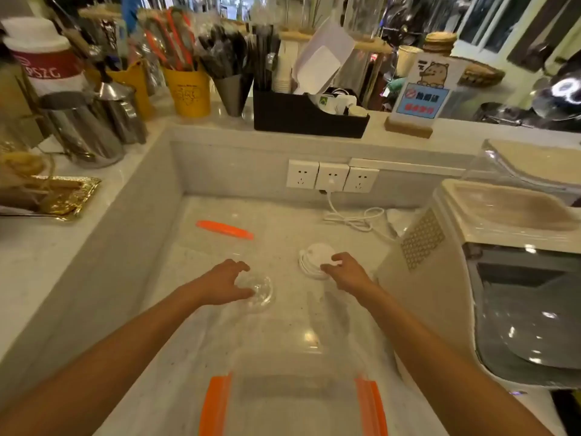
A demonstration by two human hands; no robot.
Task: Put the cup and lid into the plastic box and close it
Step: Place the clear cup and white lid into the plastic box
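Note:
A clear plastic cup [259, 294] stands on the marble counter, and my left hand [224, 283] curls around its left side, fingers touching its rim. To its right lies a stack of white lids [312, 258]; my right hand [344, 272] rests on the stack's near right edge with fingertips on the top lid. Nearest to me stands the clear plastic box [292, 366], open, with orange clasps [215, 404] on its left and right sides. The box's own cover lies outside what I can make out.
An orange strip [224, 229] lies on the counter at the back left. A white cable [355, 220] runs from the wall sockets [331, 179]. A large beige machine [490, 278] blocks the right side. Metal jugs [91, 127] and cutlery holders line the raised ledge.

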